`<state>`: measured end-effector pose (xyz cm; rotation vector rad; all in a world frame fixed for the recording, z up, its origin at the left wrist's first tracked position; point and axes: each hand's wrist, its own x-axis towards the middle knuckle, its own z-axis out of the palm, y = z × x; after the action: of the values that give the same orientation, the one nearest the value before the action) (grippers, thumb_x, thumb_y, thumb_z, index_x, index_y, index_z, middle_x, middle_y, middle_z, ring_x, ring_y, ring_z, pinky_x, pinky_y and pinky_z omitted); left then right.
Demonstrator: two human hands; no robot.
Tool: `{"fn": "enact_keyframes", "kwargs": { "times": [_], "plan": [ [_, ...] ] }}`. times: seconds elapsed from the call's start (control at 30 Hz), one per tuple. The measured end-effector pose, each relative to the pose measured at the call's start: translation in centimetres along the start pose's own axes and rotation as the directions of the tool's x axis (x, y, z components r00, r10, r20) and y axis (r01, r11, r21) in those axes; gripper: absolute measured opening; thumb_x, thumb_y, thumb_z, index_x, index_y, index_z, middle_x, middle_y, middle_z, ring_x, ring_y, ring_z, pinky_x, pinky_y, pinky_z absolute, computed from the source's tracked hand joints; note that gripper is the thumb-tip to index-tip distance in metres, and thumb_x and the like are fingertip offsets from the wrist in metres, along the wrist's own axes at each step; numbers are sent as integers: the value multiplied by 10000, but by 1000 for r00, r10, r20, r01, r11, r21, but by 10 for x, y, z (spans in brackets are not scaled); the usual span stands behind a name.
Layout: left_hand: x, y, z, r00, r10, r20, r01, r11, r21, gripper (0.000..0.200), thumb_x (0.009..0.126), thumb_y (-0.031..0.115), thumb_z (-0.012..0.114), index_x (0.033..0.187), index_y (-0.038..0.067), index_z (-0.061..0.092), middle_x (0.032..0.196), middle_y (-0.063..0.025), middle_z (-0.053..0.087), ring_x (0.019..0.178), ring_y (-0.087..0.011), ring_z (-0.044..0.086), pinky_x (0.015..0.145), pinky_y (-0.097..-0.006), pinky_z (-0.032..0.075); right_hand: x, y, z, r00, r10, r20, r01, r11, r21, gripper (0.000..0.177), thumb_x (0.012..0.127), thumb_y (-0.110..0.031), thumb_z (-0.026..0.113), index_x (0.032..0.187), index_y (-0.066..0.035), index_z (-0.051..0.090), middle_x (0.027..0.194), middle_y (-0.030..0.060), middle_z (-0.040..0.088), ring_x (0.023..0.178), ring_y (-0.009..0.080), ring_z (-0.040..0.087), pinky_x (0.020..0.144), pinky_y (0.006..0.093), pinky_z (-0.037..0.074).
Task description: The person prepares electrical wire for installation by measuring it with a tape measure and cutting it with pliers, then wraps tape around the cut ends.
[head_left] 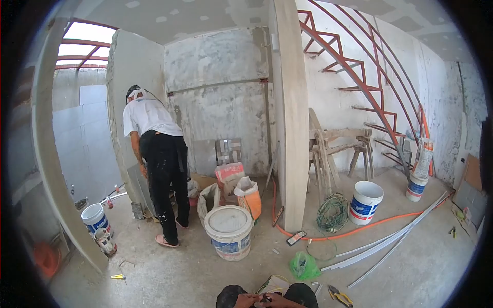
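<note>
At the bottom edge, between my dark-clad knees, my left hand [247, 301] and my right hand [281, 301] meet with fingers bent inward. Both are closed around a small dark object [265, 299], whose kind I cannot make out; the lower parts of the hands are cut off. Just beyond them lies a pale sheet with thin yellowish wire [273, 283]. Pliers with yellow-and-black handles [341, 296] rest on the floor right of my knee. A crumpled green plastic bag [304, 266] sits beyond them.
A lidded bucket [229, 233] stands ahead, with open sacks [248, 197] behind. Another person [156, 143] bends at the left wall. Right are a coiled green cable [333, 213], white bucket [366, 203], orange hose [354, 235], long white strips [385, 241], sawhorses [341, 138] and a red metal stair frame [354, 66].
</note>
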<state>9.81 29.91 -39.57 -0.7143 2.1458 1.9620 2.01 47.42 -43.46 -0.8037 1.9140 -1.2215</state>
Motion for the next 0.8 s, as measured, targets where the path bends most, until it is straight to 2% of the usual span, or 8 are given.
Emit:
{"fn": "enact_keyframes", "kwargs": {
  "times": [0.13,0.33,0.43,0.5,0.6,0.7,0.77,0.8],
  "plan": [
    [53,-57,-1,965,261,-4,-261,964,43,291,783,221,745,943,-21,721,794,-83,714,705,-136,664,672,-278,524,-49,-84,7,998,-32,-55,39,991,129,410,881,-256,592,1198,-17,488,1080,114,604,1007,194,554,864,353,455],
    [36,-43,18,953,255,-162,-162,883,441,389,770,409,711,893,40,723,768,-156,694,747,-218,699,694,-338,534,42,65,18,999,-5,-46,5,1000,-9,581,837,-453,639,1193,-10,515,1019,89,589,922,170,547,792,304,438],
    [62,-64,38,865,467,-187,-171,622,764,366,764,396,715,804,32,724,759,-141,700,705,-225,697,652,-350,537,-16,3,-5,949,-89,301,-81,856,510,652,824,-517,638,1200,-3,503,1041,77,562,890,155,534,767,288,431],
    [56,-37,18,869,399,-292,-252,866,433,428,805,501,596,933,111,717,868,-132,704,766,-291,682,707,-423,522,-76,-66,-18,830,-193,523,-280,667,690,629,817,-483,638,1189,5,504,1036,85,566,875,162,544,756,298,443],
    [77,-10,16,953,301,-22,-259,853,454,421,841,432,602,1109,114,668,916,-112,693,818,-230,651,718,-378,496,-134,-56,-74,949,-227,219,-1,693,721,503,804,-332,652,1144,19,535,973,119,610,858,201,595,742,340,484],
    [59,27,35,943,-37,331,77,991,-108,265,850,362,648,838,99,679,697,45,497,571,-99,437,500,-266,349,-152,-23,-137,756,93,-647,101,961,257,335,780,-264,653,1008,-26,596,803,129,613,718,253,608,665,422,497],
    [36,37,45,856,-7,517,199,927,-316,229,871,355,648,889,129,617,715,64,523,582,-81,470,499,-231,342,-170,176,-157,666,-268,-696,-184,845,-502,273,840,-185,567,1081,-71,626,775,174,625,713,326,611,662,452,490],
    [25,45,48,837,-6,547,236,906,-351,240,876,360,646,937,131,610,722,66,530,593,-71,484,507,-221,356,-186,277,-167,838,205,-506,-533,507,-677,612,728,-77,565,1331,-24,477,1194,222,579,1027,384,577,868,431,468]
  ]
}}
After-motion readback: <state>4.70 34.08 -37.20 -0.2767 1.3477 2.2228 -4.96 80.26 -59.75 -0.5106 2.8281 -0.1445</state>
